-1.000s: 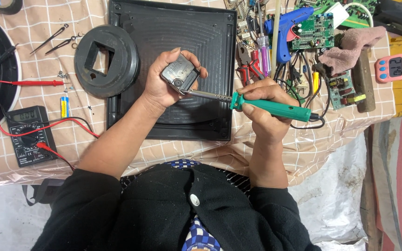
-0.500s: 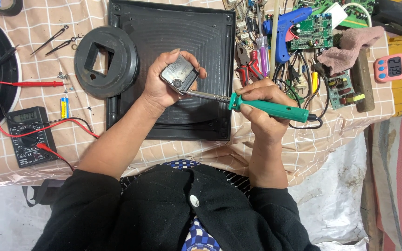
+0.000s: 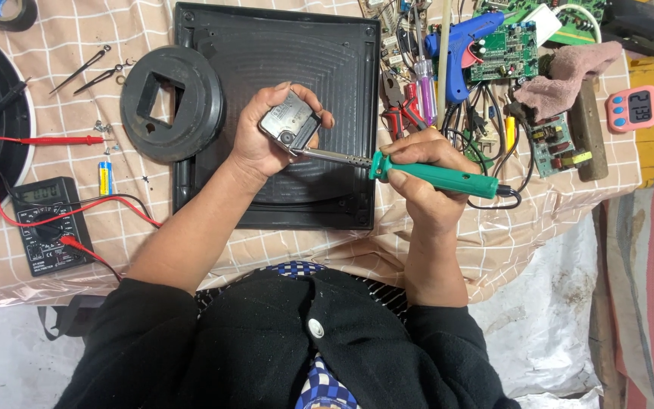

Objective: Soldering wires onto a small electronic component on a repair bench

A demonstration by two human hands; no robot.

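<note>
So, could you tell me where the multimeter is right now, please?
In the head view the multimeter lies at the table's lower left, left of the black square panel, with its red leads looping around it, clear of both hands.

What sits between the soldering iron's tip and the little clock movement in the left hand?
Nothing visible. The soldering iron, gripped by the right hand, reaches the lower edge of the clock movement, which the left hand holds above the black tray.

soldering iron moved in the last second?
No. The green-handled soldering iron sits as before over the black square tray, its tip at the small clock module in the left hand.
</note>
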